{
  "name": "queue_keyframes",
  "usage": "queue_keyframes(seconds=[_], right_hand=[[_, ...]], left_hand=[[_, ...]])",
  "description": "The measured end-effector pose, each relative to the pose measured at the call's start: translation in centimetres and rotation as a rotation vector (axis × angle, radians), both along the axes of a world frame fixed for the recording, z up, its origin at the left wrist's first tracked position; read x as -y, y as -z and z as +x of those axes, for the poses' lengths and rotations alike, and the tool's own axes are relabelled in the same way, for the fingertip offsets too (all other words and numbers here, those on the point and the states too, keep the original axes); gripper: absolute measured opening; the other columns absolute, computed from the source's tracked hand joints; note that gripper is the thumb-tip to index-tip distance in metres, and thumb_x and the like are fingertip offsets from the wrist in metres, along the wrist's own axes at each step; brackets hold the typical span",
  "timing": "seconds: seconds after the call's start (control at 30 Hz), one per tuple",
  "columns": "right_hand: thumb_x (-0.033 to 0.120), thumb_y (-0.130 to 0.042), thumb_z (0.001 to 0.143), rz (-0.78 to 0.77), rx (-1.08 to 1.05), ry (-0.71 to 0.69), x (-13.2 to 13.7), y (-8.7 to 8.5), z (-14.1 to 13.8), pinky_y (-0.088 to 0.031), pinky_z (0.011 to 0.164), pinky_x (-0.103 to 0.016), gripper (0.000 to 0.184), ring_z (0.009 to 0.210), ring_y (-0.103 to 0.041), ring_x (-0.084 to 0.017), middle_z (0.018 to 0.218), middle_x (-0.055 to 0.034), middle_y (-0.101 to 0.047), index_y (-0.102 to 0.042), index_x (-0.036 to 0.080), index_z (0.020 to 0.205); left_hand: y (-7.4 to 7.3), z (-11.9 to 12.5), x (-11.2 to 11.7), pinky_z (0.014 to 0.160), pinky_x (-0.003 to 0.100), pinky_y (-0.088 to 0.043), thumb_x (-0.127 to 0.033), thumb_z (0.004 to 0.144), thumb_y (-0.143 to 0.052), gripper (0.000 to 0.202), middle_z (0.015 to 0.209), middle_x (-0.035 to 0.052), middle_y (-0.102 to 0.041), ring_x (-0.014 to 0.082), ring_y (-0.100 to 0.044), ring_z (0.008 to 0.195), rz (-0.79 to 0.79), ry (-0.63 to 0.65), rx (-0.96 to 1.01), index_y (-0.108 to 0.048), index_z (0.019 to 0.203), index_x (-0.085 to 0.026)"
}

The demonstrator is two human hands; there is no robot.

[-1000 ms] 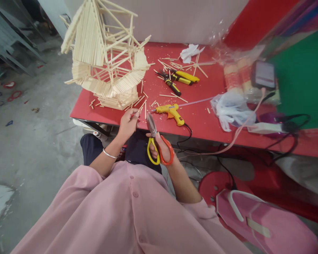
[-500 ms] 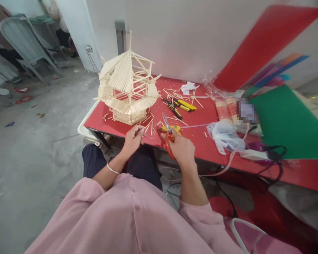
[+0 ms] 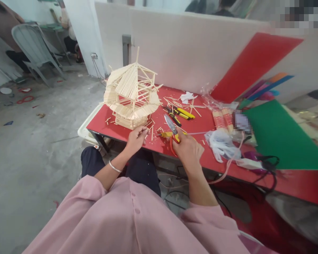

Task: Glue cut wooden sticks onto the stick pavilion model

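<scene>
My right hand (image 3: 188, 150) is closed around the red-orange handles of a pair of scissors (image 3: 170, 123), whose blades point up and away over the table. A yellow glue gun (image 3: 165, 134) lies just behind the scissors, partly hidden by them and the hand. My left hand (image 3: 136, 140), with a bracelet on its wrist, is pinched at the table's front edge. What its fingertips hold is too small to make out. Right beyond that hand stands a model pavilion (image 3: 132, 114) of thin wooden sticks, its tiered roof partly covered and its right side an open frame.
Loose sticks (image 3: 172, 103) and yellow-black pliers (image 3: 184, 113) lie on the red table (image 3: 201, 124). At the right are a white plastic bag (image 3: 222, 144), wrapped stick bundles (image 3: 222, 118), cables and a green board (image 3: 283, 141). A chair (image 3: 33, 46) and people are at the far left.
The view has tilted up, so more of the wall's top shows. My right hand has turned the scissors, showing their blades broader. My left hand stays pinched near the model.
</scene>
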State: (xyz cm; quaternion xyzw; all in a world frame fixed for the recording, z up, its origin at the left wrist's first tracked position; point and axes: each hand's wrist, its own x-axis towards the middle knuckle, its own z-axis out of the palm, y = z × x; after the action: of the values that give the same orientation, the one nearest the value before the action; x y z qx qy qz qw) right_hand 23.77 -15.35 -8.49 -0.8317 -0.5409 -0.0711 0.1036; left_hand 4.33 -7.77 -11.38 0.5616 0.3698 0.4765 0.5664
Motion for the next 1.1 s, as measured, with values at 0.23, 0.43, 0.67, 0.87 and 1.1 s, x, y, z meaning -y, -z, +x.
queue_keyframes(seconds=[0.23, 0.43, 0.67, 0.87, 1.1], right_hand=[[0.045, -0.05, 0.095, 0.126, 0.059, -0.104, 2.5, 1.1, -0.1, -0.031, 0.065, -0.03, 0.051, 0.084, -0.062, -0.02, 0.102, -0.0104, -0.073, -0.062, 0.023, 0.139], [0.044, -0.05, 0.094, 0.229, 0.089, -0.164, 2.4, 1.4, 0.1, -0.036, 0.07, -0.032, 0.053, 0.093, -0.061, -0.023, 0.105, -0.0112, -0.072, -0.06, 0.022, 0.141], [0.044, -0.049, 0.095, 0.213, 0.168, -0.181, 1.9, 1.2, 1.1, -0.037, 0.074, -0.033, 0.052, 0.092, -0.059, -0.024, 0.101, -0.0115, -0.069, -0.06, 0.021, 0.141], [0.045, -0.049, 0.095, 0.223, 0.187, -0.183, 2.1, 1.2, 1.8, -0.036, 0.075, -0.034, 0.053, 0.093, -0.057, -0.025, 0.1, -0.0123, -0.067, -0.06, 0.021, 0.14], [0.041, -0.052, 0.093, 0.238, 0.211, -0.208, 2.1, 2.1, 2.2, -0.036, 0.075, -0.033, 0.049, 0.09, -0.055, -0.024, 0.099, -0.0119, -0.067, -0.063, 0.02, 0.136]], left_hand=[[-1.0, 1.9, -0.3, 0.038, 0.017, -0.035, -0.031, 0.084, -0.073, 0.016, 0.07, -0.002, -0.068, 0.0049, -0.051, 0.04, -0.267, 0.117, 0.145, -0.064, 0.082, -0.018], [-1.5, 3.5, -1.7, 0.036, 0.017, -0.033, -0.028, 0.086, -0.07, 0.013, 0.08, -0.0008, -0.071, 0.0037, -0.052, 0.042, -0.402, 0.207, 0.311, -0.062, 0.084, -0.018], [-2.0, 5.6, -2.3, 0.036, 0.013, -0.018, -0.021, 0.087, -0.07, 0.025, 0.051, -0.0106, -0.041, 0.0007, -0.029, 0.035, -0.498, 0.036, 0.295, -0.049, 0.073, -0.019], [-2.6, 5.7, -2.9, 0.036, 0.015, -0.015, -0.014, 0.08, -0.07, 0.018, 0.049, -0.0112, -0.035, 0.0015, -0.023, 0.035, -0.549, 0.082, 0.331, -0.053, 0.076, -0.019], [-2.8, 6.4, -3.6, 0.037, 0.017, -0.011, -0.012, 0.079, -0.069, 0.019, 0.047, -0.0112, -0.031, 0.0025, -0.022, 0.035, -0.594, 0.122, 0.374, -0.052, 0.073, -0.019]])
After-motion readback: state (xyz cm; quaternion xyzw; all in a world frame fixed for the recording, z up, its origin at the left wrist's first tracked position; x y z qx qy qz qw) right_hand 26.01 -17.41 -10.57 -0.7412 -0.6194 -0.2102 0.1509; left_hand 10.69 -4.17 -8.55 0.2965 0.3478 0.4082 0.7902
